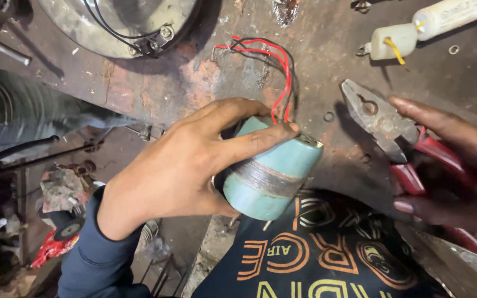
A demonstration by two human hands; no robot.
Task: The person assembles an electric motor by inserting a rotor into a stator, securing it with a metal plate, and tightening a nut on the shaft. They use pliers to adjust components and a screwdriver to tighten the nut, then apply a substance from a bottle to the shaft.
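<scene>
My left hand grips a pale teal motor cylinder with a bare metal band round its middle, held tilted over the rusty workbench. Red and black wires run from the motor's top end up across the bench. My right hand holds red-handled pliers, jaws pointing up-left, a short way to the right of the motor. The pliers' jaws look nearly together and hold nothing.
A round metal housing with black wires lies at the top left. White plastic bottles with a yellow tie lie at the top right. Small washers dot the bench. Clutter and a red rag lie on the floor at the left.
</scene>
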